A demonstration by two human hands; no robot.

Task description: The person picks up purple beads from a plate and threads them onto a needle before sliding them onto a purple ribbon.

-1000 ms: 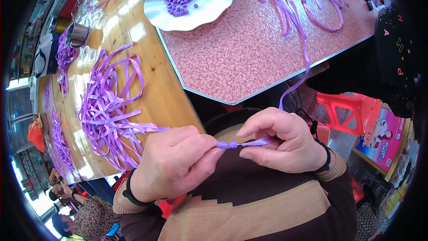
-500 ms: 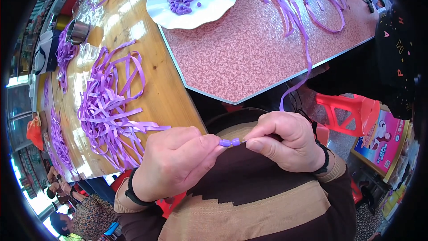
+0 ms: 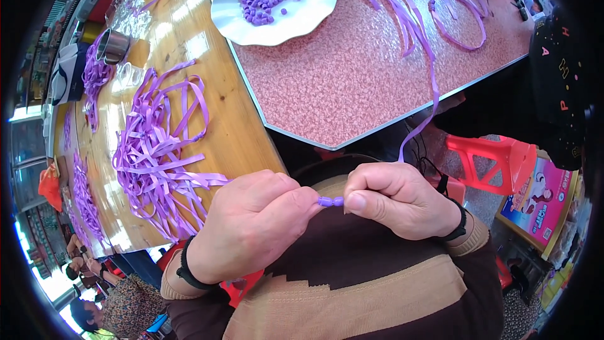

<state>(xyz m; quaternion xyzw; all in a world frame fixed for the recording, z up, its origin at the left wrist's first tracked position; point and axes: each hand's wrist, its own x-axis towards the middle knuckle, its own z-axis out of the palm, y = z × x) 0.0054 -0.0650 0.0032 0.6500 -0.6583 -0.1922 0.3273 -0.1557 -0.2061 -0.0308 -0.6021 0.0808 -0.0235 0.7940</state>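
Note:
Above my lap, two small purple beads (image 3: 330, 201) sit end to end in line between my hands. My left hand (image 3: 255, 223) is closed, its thumb and forefinger pinching the left end of the beads. The thumb and bent forefinger of my right hand (image 3: 402, 203) press together at the other end. A long purple ribbon (image 3: 433, 97) runs down from the pink table to the back of my right hand, where my curled fingers hide its end. Whatever passes through the beads is out of sight.
A white wavy-rimmed plate (image 3: 321, 16) of purple beads rests on the pink-topped table (image 3: 314, 94). A heap of purple ribbons (image 3: 157, 145) covers part of the wooden table (image 3: 233, 132), near a metal cup (image 3: 113, 46). A red stool (image 3: 494, 157) stands at right, by a person in black.
The beads have shifted slightly right, up to my right thumb. A thin metal piece that showed between beads and right fingers is now hidden. My hands are closer together.

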